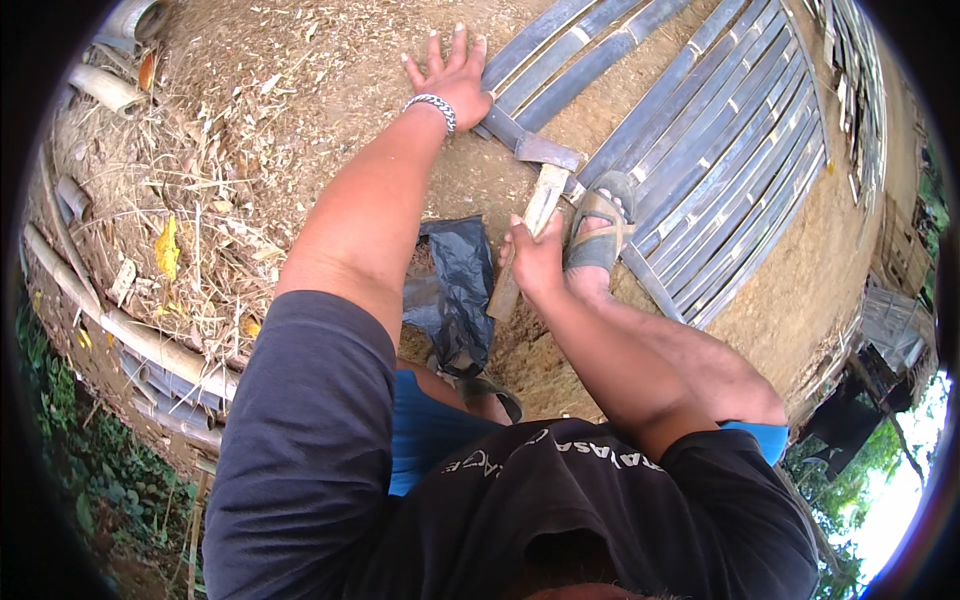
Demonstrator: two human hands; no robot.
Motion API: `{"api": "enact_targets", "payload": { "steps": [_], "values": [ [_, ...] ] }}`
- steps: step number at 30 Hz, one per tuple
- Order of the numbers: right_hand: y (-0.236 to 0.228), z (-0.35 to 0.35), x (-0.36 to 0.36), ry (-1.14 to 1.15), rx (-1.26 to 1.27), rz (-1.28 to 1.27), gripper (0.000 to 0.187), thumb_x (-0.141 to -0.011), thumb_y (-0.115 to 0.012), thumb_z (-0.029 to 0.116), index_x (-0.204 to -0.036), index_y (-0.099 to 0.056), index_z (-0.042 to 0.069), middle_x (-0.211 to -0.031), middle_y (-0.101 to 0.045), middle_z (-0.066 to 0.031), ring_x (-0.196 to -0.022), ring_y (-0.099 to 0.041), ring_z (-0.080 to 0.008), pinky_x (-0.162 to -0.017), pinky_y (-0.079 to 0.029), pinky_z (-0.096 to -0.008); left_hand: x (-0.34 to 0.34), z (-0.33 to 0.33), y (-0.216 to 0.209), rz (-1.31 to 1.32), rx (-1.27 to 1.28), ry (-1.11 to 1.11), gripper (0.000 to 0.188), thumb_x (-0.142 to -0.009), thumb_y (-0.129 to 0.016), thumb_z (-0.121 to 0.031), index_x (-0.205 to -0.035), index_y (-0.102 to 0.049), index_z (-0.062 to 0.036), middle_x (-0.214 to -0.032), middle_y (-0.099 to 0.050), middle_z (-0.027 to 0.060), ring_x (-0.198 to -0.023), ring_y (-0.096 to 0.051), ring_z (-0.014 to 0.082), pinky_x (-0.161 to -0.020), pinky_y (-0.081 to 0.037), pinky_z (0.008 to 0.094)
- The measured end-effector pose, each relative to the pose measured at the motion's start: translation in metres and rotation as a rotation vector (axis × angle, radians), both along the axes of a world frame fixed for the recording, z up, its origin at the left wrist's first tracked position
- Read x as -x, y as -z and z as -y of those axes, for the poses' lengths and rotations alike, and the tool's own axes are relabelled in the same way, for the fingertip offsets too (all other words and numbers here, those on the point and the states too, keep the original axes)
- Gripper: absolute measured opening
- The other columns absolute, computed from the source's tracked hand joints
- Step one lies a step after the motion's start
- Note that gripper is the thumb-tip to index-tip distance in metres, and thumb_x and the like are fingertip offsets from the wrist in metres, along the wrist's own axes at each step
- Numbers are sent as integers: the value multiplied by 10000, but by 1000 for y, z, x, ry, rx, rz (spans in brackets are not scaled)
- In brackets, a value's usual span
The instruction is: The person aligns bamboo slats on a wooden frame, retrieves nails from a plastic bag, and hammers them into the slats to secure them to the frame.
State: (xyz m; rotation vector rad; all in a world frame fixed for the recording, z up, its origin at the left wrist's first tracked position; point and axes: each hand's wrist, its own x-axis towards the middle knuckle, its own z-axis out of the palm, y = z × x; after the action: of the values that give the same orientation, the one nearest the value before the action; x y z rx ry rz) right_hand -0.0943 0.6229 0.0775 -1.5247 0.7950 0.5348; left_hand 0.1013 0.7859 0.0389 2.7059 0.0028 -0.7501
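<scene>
My left hand is stretched forward with fingers spread, pressed down beside the left end of a bamboo slat panel. It holds nothing. A braided bracelet circles its wrist. My right hand is closed around the wooden handle of a hatchet. The hatchet's dark metal head lies over the crosswise strip at the panel's near edge. Split bamboo slats, dark with pale joints, run away from me on the ground. My sandalled foot rests at their near edge, right of the hatchet.
A black plastic bag lies between my feet. Wood shavings and dry straw cover the soil on the left. Bamboo poles line the left edge, with green plants beyond. More thin strips are piled at the far right.
</scene>
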Motion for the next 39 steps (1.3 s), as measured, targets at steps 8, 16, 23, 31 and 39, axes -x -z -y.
{"api": "enact_targets", "payload": {
  "steps": [8,16,23,31,39],
  "values": [
    [8,22,1,-376,377,204,438,-952,-648,78,-1279,-364,4,-908,-647,-170,-675,-654,-213,-551,-524,-372,0,-1,5,6,-53,14,868,-941,-585,-365,-1653,-118,-194,-1726,59,83,-1569,106,387,-1200,102,662],
    [-14,19,-1,133,-49,-100,440,-881,-656,18,-1247,-421,85,-891,-584,-98,-619,-569,-181,-508,-500,-333,0,-1,7,24,-56,22,871,-954,-600,-404,-1652,-120,-203,-1726,63,76,-1569,106,385,-1200,107,660],
    [-29,33,-8,228,-470,-235,315,-953,-508,176,-1256,-468,99,-901,-547,-71,-629,-548,-187,-582,-491,-367,-1,-2,5,-8,-46,15,877,-956,-598,-401,-1654,-107,-203,-1726,64,68,-1570,106,376,-1204,116,646],
    [-21,-9,-6,237,-256,-94,210,-1081,-456,276,-1146,-425,79,-858,-544,-90,-586,-565,-190,-510,-518,-355,1,-3,3,13,-4,4,861,-929,-575,-309,-1654,-126,-192,-1727,58,69,-1573,109,366,-1206,116,646],
    [-31,-24,-15,291,-315,-114,221,-1094,-427,329,-1108,-434,109,-824,-533,-69,-619,-547,-201,-546,-495,-372,0,-2,3,20,-20,1,852,-941,-581,-344,-1651,-137,-189,-1727,48,77,-1572,98,380,-1204,105,657]
  ]
}}
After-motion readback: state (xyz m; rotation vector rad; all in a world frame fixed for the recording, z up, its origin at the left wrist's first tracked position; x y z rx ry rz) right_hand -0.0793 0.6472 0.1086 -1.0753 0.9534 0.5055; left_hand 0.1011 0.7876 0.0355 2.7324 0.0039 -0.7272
